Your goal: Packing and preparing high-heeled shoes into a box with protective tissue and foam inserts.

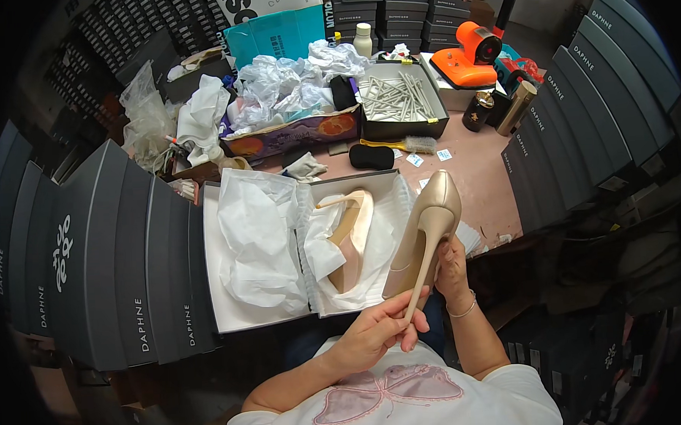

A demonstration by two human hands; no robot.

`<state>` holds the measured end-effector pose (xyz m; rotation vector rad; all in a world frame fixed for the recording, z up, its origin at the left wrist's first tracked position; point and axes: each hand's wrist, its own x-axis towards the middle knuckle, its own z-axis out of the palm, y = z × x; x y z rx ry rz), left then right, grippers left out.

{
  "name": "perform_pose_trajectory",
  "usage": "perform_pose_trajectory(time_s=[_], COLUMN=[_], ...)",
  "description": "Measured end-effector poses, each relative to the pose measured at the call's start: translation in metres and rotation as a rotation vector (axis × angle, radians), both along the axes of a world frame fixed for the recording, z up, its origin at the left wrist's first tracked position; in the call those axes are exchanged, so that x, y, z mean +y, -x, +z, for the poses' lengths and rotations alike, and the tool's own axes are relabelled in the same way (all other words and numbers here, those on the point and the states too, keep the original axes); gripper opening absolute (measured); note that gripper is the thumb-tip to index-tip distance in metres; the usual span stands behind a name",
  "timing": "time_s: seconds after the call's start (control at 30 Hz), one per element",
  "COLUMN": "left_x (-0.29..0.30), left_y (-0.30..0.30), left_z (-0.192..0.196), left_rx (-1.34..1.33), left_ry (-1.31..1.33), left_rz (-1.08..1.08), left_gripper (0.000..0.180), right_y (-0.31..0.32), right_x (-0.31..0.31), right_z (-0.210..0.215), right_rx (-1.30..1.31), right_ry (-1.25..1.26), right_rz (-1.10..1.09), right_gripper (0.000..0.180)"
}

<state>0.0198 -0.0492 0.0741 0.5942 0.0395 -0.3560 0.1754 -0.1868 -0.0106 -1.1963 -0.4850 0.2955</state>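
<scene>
left hand (376, 334) pinches heel | right hand (451, 268) grips beige shoe (425, 235) | beside open box (304, 244) edge

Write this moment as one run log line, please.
left hand: pinches stiletto heel tip | right hand: supports beige high-heel shoe | second shoe: lies in open shoe box, on tissue paper

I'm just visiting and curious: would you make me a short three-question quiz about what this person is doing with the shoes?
1. True or false: both hands are on the same high-heeled shoe.
2. Which hand pinches the thin heel: A) left hand B) right hand?
3. Fill in: the second shoe lies in the open ____, on white tissue paper.

Key: 1 true; 2 A; 3 box.
</scene>
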Motion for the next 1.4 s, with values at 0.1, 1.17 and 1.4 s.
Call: perform_pose_trajectory(time_s=[0.1, 1.17, 1.4], left_x=[0.001, 0.039, 0.066], left_y=[-0.001, -0.007, -0.033], left_z=[-0.001, -0.035, -0.009], left_rx=[0.002, -0.736, -0.774], left_ry=[-0.025, -1.738, -1.747], left_rz=[-0.001, 0.698, 1.052], left_gripper=[0.053, 0.087, 0.038], right_y=[0.002, -0.005, 0.015], right_x=[0.004, 0.022, 0.085], right_z=[0.005, 0.004, 0.032], right_rx=[-0.009, 0.245, 0.12], right_ry=[-0.009, -0.097, 0.133], right_rz=[-0.022, 0.236, 0.698], right_gripper=[0.064, 0.056, 0.047])
